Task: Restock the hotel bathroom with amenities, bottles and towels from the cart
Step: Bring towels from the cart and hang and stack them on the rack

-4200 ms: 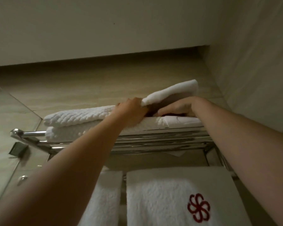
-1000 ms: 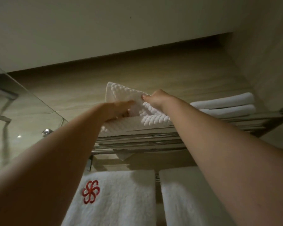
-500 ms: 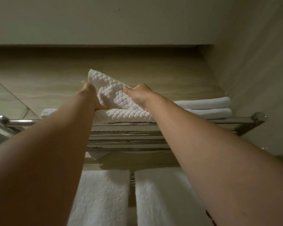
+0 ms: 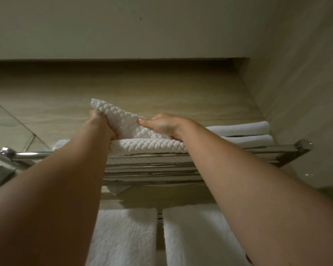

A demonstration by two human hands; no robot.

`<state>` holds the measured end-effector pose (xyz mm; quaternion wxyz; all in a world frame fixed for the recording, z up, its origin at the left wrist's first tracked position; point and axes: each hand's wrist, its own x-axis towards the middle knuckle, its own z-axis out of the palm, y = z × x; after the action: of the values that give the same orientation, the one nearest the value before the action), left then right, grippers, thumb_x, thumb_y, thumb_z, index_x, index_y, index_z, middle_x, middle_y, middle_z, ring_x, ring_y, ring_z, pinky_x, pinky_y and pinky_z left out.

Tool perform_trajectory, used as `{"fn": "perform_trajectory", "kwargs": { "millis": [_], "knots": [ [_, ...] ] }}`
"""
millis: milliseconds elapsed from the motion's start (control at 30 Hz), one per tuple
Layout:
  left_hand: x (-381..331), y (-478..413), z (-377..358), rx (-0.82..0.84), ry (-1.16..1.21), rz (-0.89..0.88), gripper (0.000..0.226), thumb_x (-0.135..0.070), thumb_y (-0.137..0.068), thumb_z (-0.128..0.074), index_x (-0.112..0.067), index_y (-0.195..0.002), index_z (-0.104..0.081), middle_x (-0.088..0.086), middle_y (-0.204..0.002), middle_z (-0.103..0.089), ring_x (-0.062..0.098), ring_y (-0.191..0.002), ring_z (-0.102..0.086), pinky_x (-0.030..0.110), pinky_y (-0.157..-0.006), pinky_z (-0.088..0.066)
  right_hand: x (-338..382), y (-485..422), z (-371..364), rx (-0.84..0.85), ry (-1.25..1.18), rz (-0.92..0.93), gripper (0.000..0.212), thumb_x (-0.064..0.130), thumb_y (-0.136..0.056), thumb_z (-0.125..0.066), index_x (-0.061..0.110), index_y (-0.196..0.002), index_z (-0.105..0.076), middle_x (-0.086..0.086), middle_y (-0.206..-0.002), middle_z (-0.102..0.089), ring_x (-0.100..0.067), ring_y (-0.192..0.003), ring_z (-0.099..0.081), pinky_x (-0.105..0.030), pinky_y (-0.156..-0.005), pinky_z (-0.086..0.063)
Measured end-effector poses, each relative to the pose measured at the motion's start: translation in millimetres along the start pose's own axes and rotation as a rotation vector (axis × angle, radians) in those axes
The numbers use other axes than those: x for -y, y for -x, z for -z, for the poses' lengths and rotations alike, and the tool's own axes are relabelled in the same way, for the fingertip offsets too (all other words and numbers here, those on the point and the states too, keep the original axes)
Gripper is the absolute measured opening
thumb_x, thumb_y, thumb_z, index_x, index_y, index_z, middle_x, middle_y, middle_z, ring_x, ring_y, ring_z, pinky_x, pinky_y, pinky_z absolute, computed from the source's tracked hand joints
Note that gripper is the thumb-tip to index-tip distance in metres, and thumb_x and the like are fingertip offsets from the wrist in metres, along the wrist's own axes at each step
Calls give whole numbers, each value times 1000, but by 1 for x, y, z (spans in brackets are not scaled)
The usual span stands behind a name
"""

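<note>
My left hand grips raised corner of quilted white towel, fingers curled round cloth. My right hand pinches same fold at other edge, thumb on top. Rest of towel lies flat under both hands on chrome rack. Two smooth folded towels stacked on rack, just right of my right hand. Two white towels hang below my forearms. Sliver of red mark on right one, mostly behind my arm, unreadable.
</note>
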<state>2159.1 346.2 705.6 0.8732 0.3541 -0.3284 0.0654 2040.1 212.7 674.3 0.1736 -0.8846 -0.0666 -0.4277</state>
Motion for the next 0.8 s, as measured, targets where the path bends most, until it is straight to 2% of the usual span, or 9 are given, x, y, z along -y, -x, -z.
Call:
{"fn": "perform_trajectory", "kwargs": {
  "millis": [133,200,233,300,400,500,567,667,800],
  "knots": [
    [0,13,-4,77,19,3,76,-69,-87,-18,-9,-93,-63,10,-113,-62,31,-113,-52,49,-100,-35,0,1,2,65,24,-9,64,55,-92,-40,17,-143,-36,-11,-150,-33,-34,-135,-34,-44,-104,-32],
    [2,14,-5,83,12,4,79,-73,-84,-18,-10,-87,-65,10,-100,-64,30,-96,-57,48,-87,-40,-1,0,2,104,47,-2,68,60,-89,-41,19,-144,-34,-8,-151,-31,-32,-135,-34,-42,-101,-33],
    [2,14,-4,75,28,1,79,-72,-85,-18,-11,-89,-67,9,-98,-66,29,-94,-59,46,-86,-42,-1,0,0,115,75,4,74,63,-85,-46,20,-144,-35,-7,-151,-32,-30,-135,-35,-39,-99,-33],
    [1,11,-3,35,107,-11,76,-68,-88,-18,-14,-108,-67,9,-112,-65,27,-107,-58,41,-97,-41,-1,-3,-3,118,140,6,83,65,-77,-57,19,-142,-36,-3,-148,-37,-26,-130,-41,-36,-101,-34],
    [-2,16,-4,1,252,-45,79,-68,-89,-17,-12,-140,-40,9,-141,-46,29,-129,-42,42,-112,-28,-1,-7,-8,58,234,23,72,54,-79,-64,17,-138,-42,-3,-139,-47,-23,-118,-50,-32,-90,-40],
    [-2,25,-6,-148,-25,-180,81,-70,-86,-28,-17,-147,-23,11,-150,-32,35,-134,-34,50,-110,-27,-2,-8,-13,-29,250,92,51,43,-85,-63,13,-126,-54,-4,-119,-59,-21,-98,-55,-28,-72,-41],
    [0,33,-4,-224,-300,-342,79,-60,-87,-45,-17,-147,-18,16,-151,-27,40,-133,-31,56,-108,-29,-2,-7,-16,-66,240,134,36,39,-85,-62,13,-111,-62,-3,-101,-63,-20,-89,-58,-29,-66,-45],
    [1,38,6,-231,-567,-444,70,-35,-86,-61,-19,-141,-23,19,-142,-37,39,-121,-44,52,-98,-44,0,-2,-17,-132,300,166,33,44,-81,-65,15,-96,-65,-4,-90,-66,-23,-83,-61,-33,-74,-49],
    [-4,43,28,-265,-830,-469,47,-12,-88,-55,-12,-131,-38,16,-117,-49,29,-92,-52,38,-78,-53,6,7,-18,-194,447,281,31,44,-81,-65,16,-69,-58,-3,-71,-62,-23,-68,-57,-29,-58,-39]
  ]
}}
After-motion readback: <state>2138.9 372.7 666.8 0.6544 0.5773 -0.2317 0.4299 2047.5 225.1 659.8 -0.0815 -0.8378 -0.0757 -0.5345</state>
